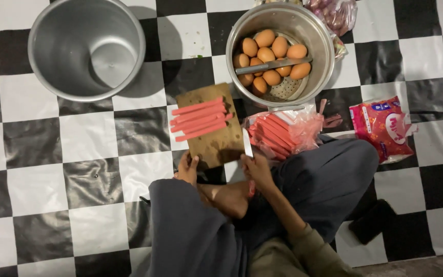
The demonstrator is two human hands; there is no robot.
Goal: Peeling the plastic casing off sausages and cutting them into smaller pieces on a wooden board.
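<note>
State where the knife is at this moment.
In the head view, the knife is in the right hand, blade up, between the cutting board and the bag of sausages.

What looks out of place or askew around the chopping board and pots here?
Little stands out. The brown wooden chopping board sits skewed to the checkered floor mat, and a long metal utensil lies across the brown eggs inside the steel pot. Nothing looks spilled or damaged.

Glossy black-and-white checkered floor covering (88, 138)

right hand (256, 169) gripping knife (247, 142), sausages (200, 119) on board (212, 125)
</note>
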